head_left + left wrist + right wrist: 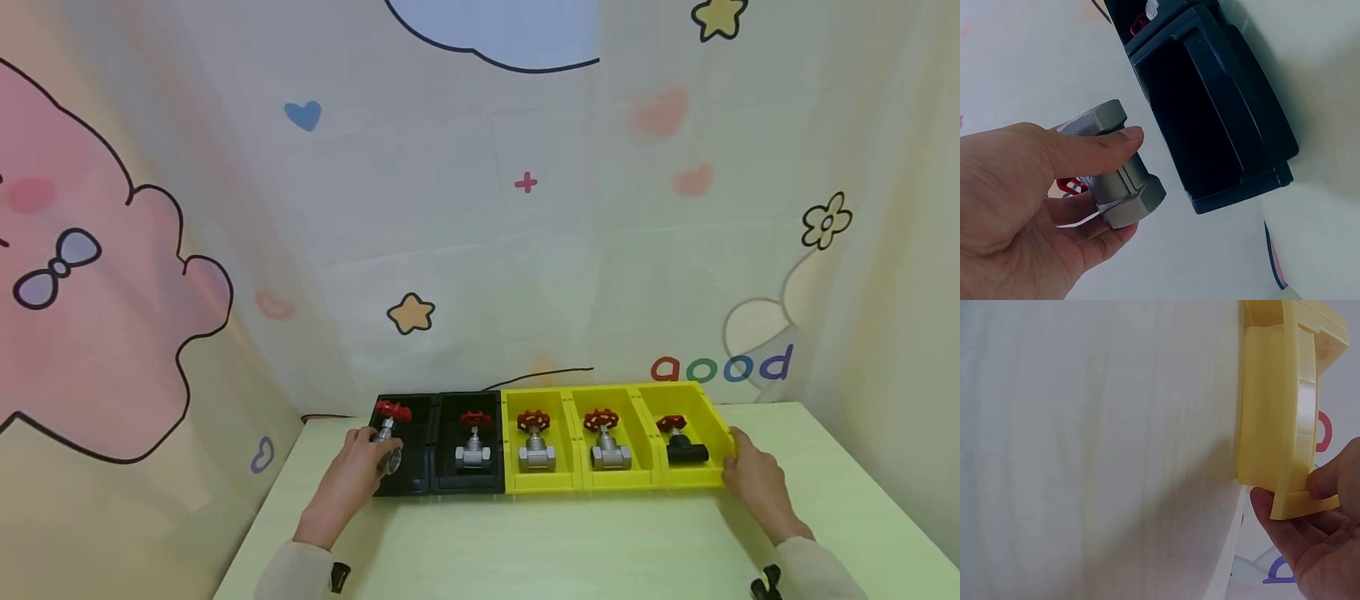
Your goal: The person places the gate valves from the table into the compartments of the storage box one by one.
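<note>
In the head view my left hand (351, 477) holds a silver gate valve (387, 434) with a red handwheel over the leftmost black bin (415, 477). The left wrist view shows the thumb of that hand (1029, 181) across the grey body of the valve (1125, 187), fingers beneath, beside the black bin (1235, 119). At the row's other end, my right hand (761, 483) grips the side wall of the rightmost yellow bin (716, 437). Up close, its thumb lies inside the rim of the yellow bin (1266, 412) and its fingers outside.
A silver valve (473, 450) sits in the second black bin. Two more silver valves (537, 450) (610, 452) stand in yellow bins, and a black-bodied valve (686, 448) lies in the last one. The bins line the back of a pale table (555, 542), before a printed curtain (480, 233).
</note>
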Demonstrator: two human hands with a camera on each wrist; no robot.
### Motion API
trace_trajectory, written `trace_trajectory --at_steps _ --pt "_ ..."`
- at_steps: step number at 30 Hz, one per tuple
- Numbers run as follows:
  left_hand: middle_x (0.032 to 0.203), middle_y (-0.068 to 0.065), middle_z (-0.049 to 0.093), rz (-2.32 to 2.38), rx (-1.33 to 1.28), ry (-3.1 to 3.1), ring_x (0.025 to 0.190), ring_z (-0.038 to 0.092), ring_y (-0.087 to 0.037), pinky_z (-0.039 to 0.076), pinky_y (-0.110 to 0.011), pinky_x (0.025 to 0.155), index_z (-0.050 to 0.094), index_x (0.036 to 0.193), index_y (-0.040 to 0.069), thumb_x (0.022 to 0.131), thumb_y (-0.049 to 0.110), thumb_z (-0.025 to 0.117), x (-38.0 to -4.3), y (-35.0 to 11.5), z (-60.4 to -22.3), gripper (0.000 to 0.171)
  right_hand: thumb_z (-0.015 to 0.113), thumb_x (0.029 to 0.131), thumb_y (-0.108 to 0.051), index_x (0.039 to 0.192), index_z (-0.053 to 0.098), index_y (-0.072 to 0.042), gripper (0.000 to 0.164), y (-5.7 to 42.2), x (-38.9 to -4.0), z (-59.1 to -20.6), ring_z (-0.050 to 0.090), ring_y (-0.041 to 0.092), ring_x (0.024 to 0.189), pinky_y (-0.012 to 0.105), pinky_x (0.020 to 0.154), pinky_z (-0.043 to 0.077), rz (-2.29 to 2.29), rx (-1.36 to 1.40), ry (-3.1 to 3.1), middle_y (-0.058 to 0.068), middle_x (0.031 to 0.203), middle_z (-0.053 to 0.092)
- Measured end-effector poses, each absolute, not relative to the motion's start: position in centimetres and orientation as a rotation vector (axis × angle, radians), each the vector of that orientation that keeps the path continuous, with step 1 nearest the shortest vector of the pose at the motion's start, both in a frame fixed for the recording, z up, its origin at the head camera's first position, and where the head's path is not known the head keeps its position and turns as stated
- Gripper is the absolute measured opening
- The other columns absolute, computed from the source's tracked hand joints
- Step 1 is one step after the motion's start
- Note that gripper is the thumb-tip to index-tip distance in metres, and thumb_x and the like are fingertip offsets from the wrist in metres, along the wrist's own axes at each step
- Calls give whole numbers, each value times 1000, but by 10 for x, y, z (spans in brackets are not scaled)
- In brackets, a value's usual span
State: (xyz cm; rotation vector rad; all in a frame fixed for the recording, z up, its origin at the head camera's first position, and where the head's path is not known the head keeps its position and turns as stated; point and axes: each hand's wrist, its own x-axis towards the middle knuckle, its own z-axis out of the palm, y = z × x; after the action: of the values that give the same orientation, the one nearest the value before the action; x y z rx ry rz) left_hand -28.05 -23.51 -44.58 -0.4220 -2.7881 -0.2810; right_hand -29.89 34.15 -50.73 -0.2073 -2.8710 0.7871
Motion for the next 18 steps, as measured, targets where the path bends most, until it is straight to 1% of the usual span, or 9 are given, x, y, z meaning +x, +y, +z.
trace_trajectory --at_steps 7,12,18 --pt "117 -24 58 -310 -378 -2821 110 53 -40 57 -45 73 71 117 18 73 -9 77 -292 -231 -449 53 48 94 -4 141 29 13 53 344 -301 -512 58 43 83 56 75 50 763 -207 -2863 42 116 53" --pt "115 -25 59 -307 -375 -2828 108 53 -41 57 -46 73 71 118 17 73 -10 77 -300 -228 -453 52 48 94 -4 141 29 13 53 344 -302 -513 58 45 84 58 76 49 749 -207 -2851 42 117 54" --pt "110 -24 59 -333 -346 -2842 102 53 -38 56 -46 74 72 117 15 74 -12 74 -308 -225 -458 51 49 94 -4 140 30 13 53 345 -301 -513 59 45 84 58 76 49 739 -200 -2843 43 117 54"
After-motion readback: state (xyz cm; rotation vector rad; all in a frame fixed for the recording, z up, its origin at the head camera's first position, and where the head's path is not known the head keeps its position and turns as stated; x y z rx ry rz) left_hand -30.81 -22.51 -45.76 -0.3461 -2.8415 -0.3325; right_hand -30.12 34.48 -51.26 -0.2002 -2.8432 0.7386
